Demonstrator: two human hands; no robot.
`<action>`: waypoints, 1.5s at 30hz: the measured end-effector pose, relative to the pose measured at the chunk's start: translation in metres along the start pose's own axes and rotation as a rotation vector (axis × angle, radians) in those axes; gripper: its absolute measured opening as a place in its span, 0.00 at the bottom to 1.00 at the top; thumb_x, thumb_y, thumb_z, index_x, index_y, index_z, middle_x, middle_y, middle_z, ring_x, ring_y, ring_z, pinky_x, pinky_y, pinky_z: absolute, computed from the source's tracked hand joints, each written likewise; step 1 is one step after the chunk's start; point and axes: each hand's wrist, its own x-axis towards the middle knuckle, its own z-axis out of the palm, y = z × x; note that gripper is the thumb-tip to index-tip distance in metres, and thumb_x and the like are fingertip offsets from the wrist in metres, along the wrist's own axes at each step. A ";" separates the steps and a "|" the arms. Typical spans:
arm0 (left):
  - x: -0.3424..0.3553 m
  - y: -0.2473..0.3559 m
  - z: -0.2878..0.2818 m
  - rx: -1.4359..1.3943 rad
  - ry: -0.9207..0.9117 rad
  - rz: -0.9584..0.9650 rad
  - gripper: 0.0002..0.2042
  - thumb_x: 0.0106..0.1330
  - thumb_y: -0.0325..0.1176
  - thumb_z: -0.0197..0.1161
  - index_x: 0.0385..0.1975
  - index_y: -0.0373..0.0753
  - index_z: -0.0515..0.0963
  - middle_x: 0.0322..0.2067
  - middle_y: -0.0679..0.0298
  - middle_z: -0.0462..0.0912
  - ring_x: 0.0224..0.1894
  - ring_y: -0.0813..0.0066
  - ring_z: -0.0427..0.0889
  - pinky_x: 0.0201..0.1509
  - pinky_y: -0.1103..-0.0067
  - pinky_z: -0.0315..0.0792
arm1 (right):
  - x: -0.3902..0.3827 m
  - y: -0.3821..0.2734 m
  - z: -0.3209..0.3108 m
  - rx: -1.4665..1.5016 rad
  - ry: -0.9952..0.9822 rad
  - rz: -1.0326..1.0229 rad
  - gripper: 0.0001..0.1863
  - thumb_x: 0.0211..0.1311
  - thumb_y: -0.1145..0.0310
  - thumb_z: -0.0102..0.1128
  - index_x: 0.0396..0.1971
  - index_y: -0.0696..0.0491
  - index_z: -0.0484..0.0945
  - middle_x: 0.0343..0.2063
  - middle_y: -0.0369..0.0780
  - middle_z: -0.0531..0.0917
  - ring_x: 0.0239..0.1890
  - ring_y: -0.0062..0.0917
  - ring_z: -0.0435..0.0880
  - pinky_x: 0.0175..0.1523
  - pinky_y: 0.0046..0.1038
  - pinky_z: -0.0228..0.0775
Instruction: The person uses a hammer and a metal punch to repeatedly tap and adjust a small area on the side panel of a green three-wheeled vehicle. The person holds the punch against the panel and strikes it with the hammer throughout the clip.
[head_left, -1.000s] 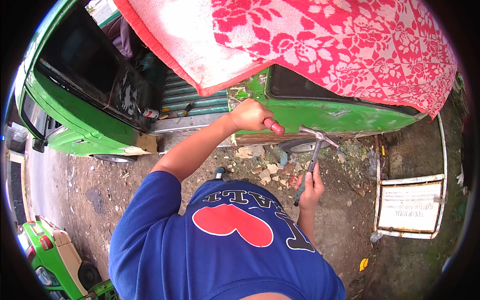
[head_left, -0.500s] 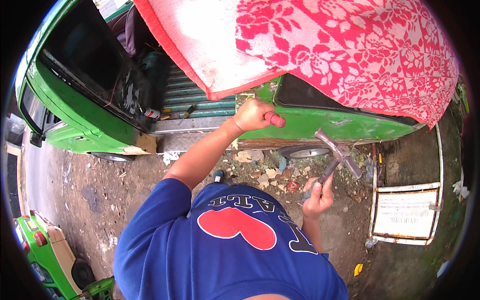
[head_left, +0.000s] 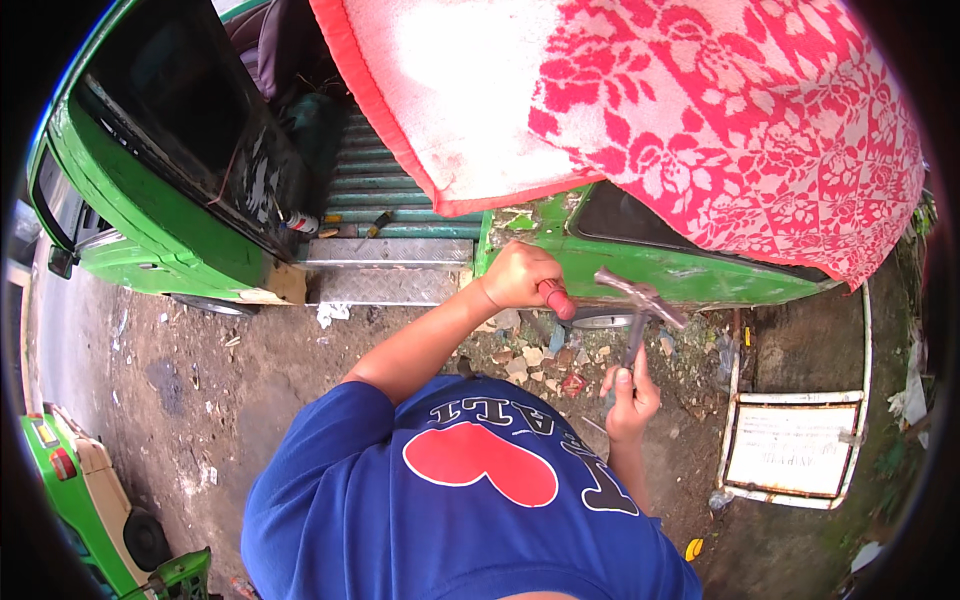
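Beside the green vehicle [head_left: 735, 286], left hand [head_left: 523, 276] has its grip wrapped round a red handle [head_left: 557, 299]; right hand [head_left: 632, 402] has its grip curled round hammer [head_left: 643, 300], head near handle's end, apart.

The left forearm [head_left: 425, 335] slants far and right, the left hand [head_left: 523, 275] curled into a fist. The right hand [head_left: 635, 405], nearer and to its right, points its thumb [head_left: 623, 379] far.
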 end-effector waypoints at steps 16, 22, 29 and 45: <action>-0.004 -0.001 -0.006 -0.045 0.153 0.128 0.16 0.40 0.20 0.64 0.10 0.41 0.59 0.10 0.64 0.63 0.12 0.62 0.66 0.15 0.70 0.59 | 0.011 0.004 0.000 0.053 0.003 0.111 0.24 0.69 0.73 0.49 0.63 0.63 0.63 0.23 0.36 0.75 0.23 0.16 0.70 0.31 0.22 0.69; -0.007 -0.001 -0.010 -0.035 0.145 0.102 0.17 0.41 0.21 0.64 0.09 0.41 0.59 0.10 0.63 0.64 0.12 0.61 0.67 0.16 0.69 0.61 | 0.011 0.008 -0.007 0.038 -0.001 0.106 0.24 0.69 0.74 0.49 0.63 0.63 0.63 0.23 0.36 0.75 0.23 0.16 0.70 0.30 0.21 0.68; -0.011 -0.002 -0.014 -0.032 0.096 0.123 0.16 0.39 0.21 0.63 0.10 0.41 0.58 0.10 0.63 0.63 0.12 0.61 0.66 0.16 0.69 0.60 | 0.007 0.009 -0.018 0.059 -0.049 0.128 0.24 0.67 0.75 0.50 0.62 0.64 0.64 0.22 0.34 0.74 0.22 0.15 0.70 0.27 0.20 0.66; -0.013 0.002 -0.005 0.104 0.130 0.049 0.17 0.45 0.23 0.64 0.09 0.40 0.59 0.09 0.62 0.62 0.11 0.60 0.65 0.16 0.69 0.60 | -0.016 -0.008 -0.015 -0.128 -0.153 -0.216 0.20 0.60 0.78 0.58 0.53 0.61 0.76 0.23 0.42 0.81 0.21 0.22 0.77 0.30 0.23 0.70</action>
